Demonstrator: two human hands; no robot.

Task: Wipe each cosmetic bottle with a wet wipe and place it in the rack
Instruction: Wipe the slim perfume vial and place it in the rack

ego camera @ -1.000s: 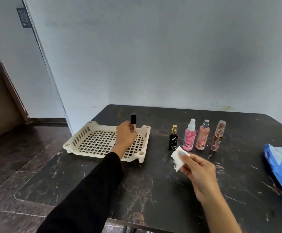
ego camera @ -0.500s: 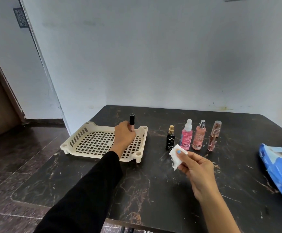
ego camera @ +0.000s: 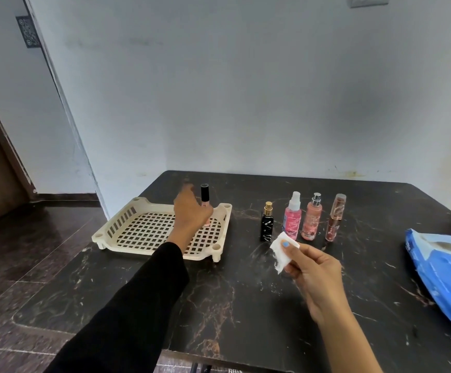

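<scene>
Cream rack holds upright tube, left hand seemingly releasing.

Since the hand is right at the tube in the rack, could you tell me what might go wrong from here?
1. The slim black-capped tube stands upright on the rack's open grid; it may well tip as the left hand lets go.
2. Four bottles stand close together: reaching for the black bottle could knock the pink spray bottle beside it.

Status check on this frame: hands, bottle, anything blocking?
Left hand open beside the black-capped tube, upright in rack. Right hand pinching wet wipe. Four bottles waiting; nothing blocking.
</scene>
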